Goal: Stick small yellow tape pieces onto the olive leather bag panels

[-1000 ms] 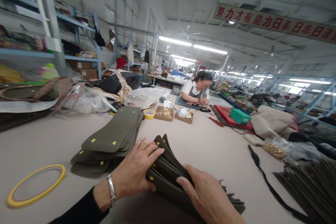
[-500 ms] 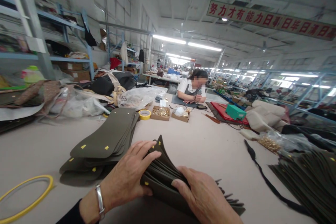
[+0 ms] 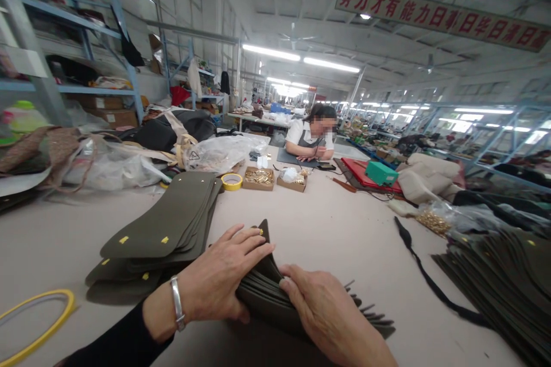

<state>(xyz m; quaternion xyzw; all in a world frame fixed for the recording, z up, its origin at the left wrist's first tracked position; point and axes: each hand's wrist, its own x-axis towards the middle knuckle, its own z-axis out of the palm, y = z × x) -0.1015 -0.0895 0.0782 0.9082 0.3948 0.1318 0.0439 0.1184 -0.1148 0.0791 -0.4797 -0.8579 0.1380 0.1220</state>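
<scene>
A bundle of dark olive panels (image 3: 271, 298) stands on edge on the pale table, its far end fanned out to the right. My left hand (image 3: 219, 275) lies over the bundle's left end, fingers stretched across the top edges and thumb lower down at the side. Thumb and fingers of my right hand (image 3: 322, 304) are closed on the upper edge of the panels. A yellow mark shows on the raised tip near my left fingertips. Left of my hands lies a stack of olive panels (image 3: 161, 221) with small yellow marks.
Yellow tape rolls (image 3: 232, 182) (image 3: 38, 350), boxes of gold-coloured parts (image 3: 258, 178) (image 3: 293, 179) and a black strap (image 3: 430, 281) lie around. More olive panels (image 3: 495, 281) are at right. A person (image 3: 310, 135) leans on the table's far side.
My left hand has moved slightly right and lies further over the panels. The front panel's yellow mark is no longer visible. The view has shifted a little.
</scene>
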